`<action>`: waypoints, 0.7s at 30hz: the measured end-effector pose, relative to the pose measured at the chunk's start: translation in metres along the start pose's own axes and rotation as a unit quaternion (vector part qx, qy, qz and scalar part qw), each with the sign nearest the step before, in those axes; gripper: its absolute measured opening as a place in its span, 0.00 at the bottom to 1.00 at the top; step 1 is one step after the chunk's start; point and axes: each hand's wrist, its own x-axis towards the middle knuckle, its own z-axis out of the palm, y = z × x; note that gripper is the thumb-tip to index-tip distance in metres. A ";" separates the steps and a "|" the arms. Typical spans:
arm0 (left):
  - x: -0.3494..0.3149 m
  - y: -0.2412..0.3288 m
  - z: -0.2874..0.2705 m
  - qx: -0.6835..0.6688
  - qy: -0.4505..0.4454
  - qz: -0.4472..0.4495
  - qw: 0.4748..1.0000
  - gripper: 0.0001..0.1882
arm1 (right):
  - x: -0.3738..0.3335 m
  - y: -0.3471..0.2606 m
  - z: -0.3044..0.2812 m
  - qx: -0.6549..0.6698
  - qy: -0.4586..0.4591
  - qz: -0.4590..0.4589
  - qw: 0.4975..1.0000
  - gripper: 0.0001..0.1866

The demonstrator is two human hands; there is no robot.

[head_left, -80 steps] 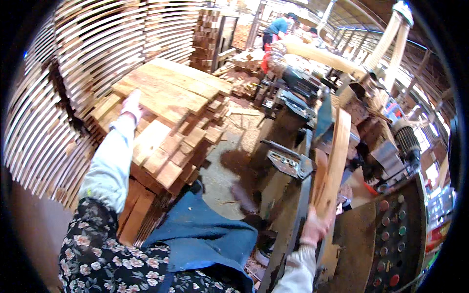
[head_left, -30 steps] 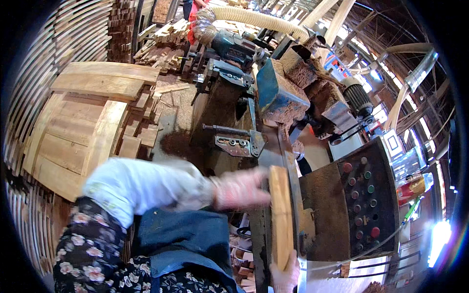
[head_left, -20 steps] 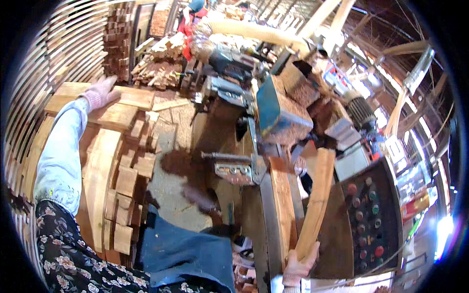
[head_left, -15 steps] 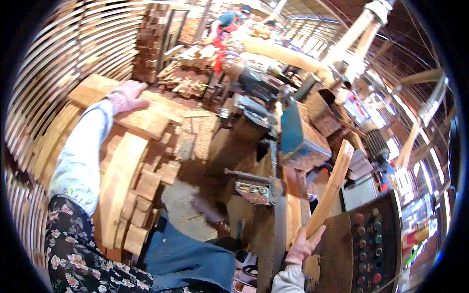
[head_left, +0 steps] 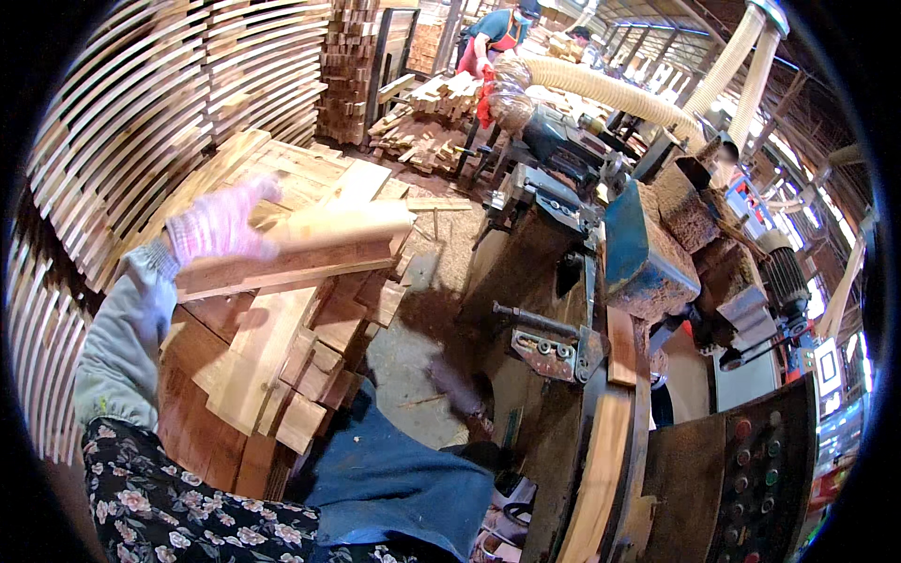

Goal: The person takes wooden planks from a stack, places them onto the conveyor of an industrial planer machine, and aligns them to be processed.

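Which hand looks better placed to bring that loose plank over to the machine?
Left, probably. The gloved left hand already grips the plank lifted above the wood stack. The right hand is out of view, so it cannot be judged; another board already lies on the machine.

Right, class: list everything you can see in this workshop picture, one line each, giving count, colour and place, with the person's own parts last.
Wooden board: one, pale tan, lifted over the pile, centre left.
Pile of cut boards: one, tan and reddish, lower left.
Stacked slats: many, pale, along the left wall.
Woodworking machine: one, dark metal with a blue guard, centre right.
Board on the machine: one, tan, lower centre right.
Control panel: one, dark with coloured buttons, lower right.
Dust hose: one, cream, top centre.
Co-worker: one, in blue and red, top centre.
Left hand: one, pink-and-white glove, gripping the wooden board.
Right hand: not in view.
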 end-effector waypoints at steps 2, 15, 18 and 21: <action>-0.026 -0.026 0.018 0.048 0.005 0.052 0.997 0.60 | -0.006 0.013 -0.002 -0.053 0.047 -0.075 0.995 0.35; -0.071 0.061 0.017 0.178 0.031 0.172 0.968 0.52 | 0.280 -0.059 0.128 -0.033 0.056 -0.223 0.973 0.30; -0.043 0.139 0.024 0.180 -0.029 0.283 0.942 0.52 | 0.269 -0.094 0.101 0.194 0.046 -0.291 0.936 0.37; -0.020 0.205 0.074 0.109 0.122 0.542 0.824 0.33 | 0.217 -0.123 0.042 0.146 0.070 -0.514 0.842 0.60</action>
